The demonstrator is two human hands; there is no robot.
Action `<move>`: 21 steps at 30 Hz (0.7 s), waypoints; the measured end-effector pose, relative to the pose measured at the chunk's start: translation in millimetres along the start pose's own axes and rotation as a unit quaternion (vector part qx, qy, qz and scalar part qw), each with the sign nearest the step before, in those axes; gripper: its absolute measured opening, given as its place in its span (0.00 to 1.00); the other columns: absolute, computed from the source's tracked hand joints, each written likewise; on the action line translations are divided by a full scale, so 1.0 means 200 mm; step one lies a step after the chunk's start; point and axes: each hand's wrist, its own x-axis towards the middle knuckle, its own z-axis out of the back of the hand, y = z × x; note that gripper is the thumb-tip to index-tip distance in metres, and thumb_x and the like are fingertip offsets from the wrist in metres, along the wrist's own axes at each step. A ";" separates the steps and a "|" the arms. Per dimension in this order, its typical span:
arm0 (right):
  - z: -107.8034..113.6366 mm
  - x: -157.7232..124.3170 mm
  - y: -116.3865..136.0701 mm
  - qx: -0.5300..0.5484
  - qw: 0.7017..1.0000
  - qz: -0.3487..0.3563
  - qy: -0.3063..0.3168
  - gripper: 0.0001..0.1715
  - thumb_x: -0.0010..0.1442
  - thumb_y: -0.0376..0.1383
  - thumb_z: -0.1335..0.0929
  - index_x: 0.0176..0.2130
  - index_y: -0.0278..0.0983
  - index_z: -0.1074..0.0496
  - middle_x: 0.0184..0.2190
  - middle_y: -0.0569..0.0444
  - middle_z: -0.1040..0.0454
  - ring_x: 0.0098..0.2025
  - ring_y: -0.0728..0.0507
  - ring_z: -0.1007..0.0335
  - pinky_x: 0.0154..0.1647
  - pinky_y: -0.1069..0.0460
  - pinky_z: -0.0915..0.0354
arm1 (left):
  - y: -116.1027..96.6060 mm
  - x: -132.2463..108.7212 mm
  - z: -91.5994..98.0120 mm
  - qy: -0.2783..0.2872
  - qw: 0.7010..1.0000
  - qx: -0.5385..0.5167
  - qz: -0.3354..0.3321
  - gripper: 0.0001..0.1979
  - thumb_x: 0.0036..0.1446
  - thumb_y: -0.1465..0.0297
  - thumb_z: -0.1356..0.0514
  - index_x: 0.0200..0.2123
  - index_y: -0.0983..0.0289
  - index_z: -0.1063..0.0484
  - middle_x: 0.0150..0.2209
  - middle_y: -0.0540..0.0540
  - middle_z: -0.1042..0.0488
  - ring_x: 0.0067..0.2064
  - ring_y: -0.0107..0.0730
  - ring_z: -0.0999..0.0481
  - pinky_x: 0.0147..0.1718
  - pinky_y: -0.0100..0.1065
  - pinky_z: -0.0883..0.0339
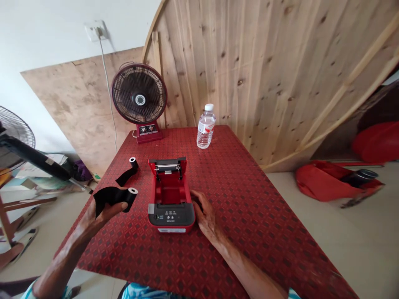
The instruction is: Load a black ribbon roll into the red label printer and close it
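Observation:
A small red printer (pixel 171 199) sits on the red patterned table (pixel 237 195) with its lid flipped open and its paper bay bare. My left hand (pixel 102 211) holds a black paper roll (pixel 116 196) with a white core, raised just left of the printer, a loose end curling out. My right hand (pixel 204 214) rests against the printer's right side. A second black roll (pixel 129 170), partly unwound, lies on the table behind my left hand.
A maroon desk fan (pixel 139 99) stands at the table's far left edge, with a clear water bottle (pixel 206 126) to its right. Wooden boards lean behind. A red bag (pixel 330 180) lies on the floor at right, another fan (pixel 15 133) at left.

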 end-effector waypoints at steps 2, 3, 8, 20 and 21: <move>0.00 0.00 -0.01 -0.003 1.000 -0.002 -0.007 0.16 0.63 0.39 0.40 0.48 0.39 0.31 0.47 0.48 0.26 0.50 0.42 0.29 0.53 0.45 0.33 | 0.01 -0.01 -0.01 0.015 1.000 -0.026 -0.003 0.19 0.55 0.60 0.37 0.19 0.63 0.39 0.19 0.46 0.39 0.23 0.26 0.37 0.24 0.29 0.38; 0.00 0.00 -0.01 -0.004 1.000 -0.004 -0.009 0.16 0.63 0.39 0.40 0.48 0.39 0.31 0.47 0.48 0.26 0.49 0.41 0.29 0.52 0.45 0.33 | 0.01 -0.01 -0.01 0.021 0.999 -0.030 0.002 0.19 0.55 0.59 0.38 0.19 0.63 0.39 0.19 0.46 0.39 0.23 0.26 0.37 0.25 0.29 0.37; 0.01 -0.01 0.00 -0.006 1.000 -0.013 -0.003 0.17 0.63 0.41 0.39 0.49 0.39 0.30 0.46 0.48 0.25 0.49 0.41 0.29 0.52 0.45 0.33 | 0.09 0.00 -0.05 -0.012 0.998 0.061 0.015 0.12 0.56 0.60 0.39 0.34 0.63 0.27 0.29 0.50 0.26 0.32 0.34 0.26 0.31 0.31 0.33; 0.00 0.00 0.00 -0.008 1.000 -0.010 -0.001 0.17 0.63 0.40 0.40 0.48 0.39 0.31 0.46 0.49 0.26 0.50 0.41 0.29 0.53 0.45 0.34 | 0.37 -0.03 -0.20 0.026 0.953 0.248 -0.173 0.15 0.61 0.73 0.50 0.47 0.63 0.27 0.44 0.60 0.25 0.44 0.40 0.26 0.43 0.38 0.33; 0.00 0.00 0.00 -0.007 1.000 -0.009 0.000 0.17 0.63 0.40 0.40 0.48 0.39 0.30 0.46 0.49 0.26 0.50 0.41 0.29 0.52 0.45 0.34 | 0.38 -0.04 -0.21 0.043 0.956 0.239 -0.165 0.14 0.61 0.73 0.50 0.46 0.63 0.27 0.44 0.60 0.25 0.44 0.40 0.26 0.43 0.38 0.33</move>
